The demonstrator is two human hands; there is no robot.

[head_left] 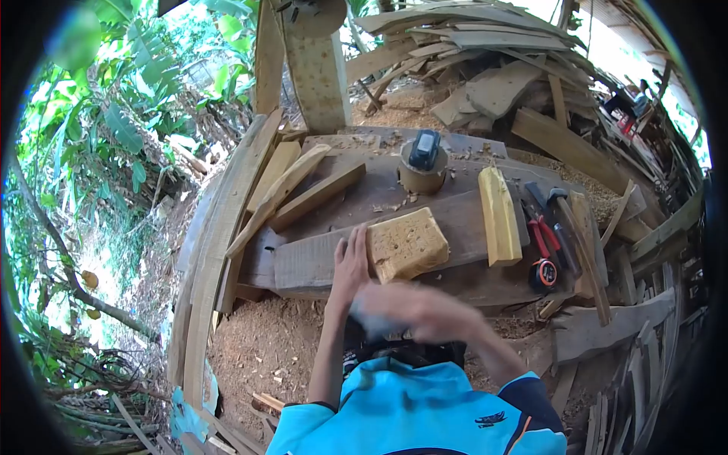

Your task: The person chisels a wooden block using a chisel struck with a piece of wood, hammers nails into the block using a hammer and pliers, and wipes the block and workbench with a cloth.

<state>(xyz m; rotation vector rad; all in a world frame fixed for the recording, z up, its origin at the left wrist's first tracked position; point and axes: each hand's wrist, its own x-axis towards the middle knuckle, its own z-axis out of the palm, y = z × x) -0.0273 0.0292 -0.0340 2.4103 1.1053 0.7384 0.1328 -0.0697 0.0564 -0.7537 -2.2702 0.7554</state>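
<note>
A squared yellowish wooden block (409, 243) lies on a wide plank on the workbench. My left hand (353, 262) rests against the block's left side, with its fingers stretched out. In front of the block, close to my body, my right hand (436, 312) is smeared by motion. It looks closed, and a grey blurred thing (374, 309) shows at its left end; its kind cannot be made out. To the block's right lies a longer yellow wooden piece (499, 218).
A cordless tool's battery base (425, 149) tops a round wooden piece (421, 180) behind the block. Red-handled pliers (544, 235), a tape measure (543, 274) and a hammer (535, 196) lie at right. Boards (322, 196) line the left edge. Stacked planks (493, 38) stand behind.
</note>
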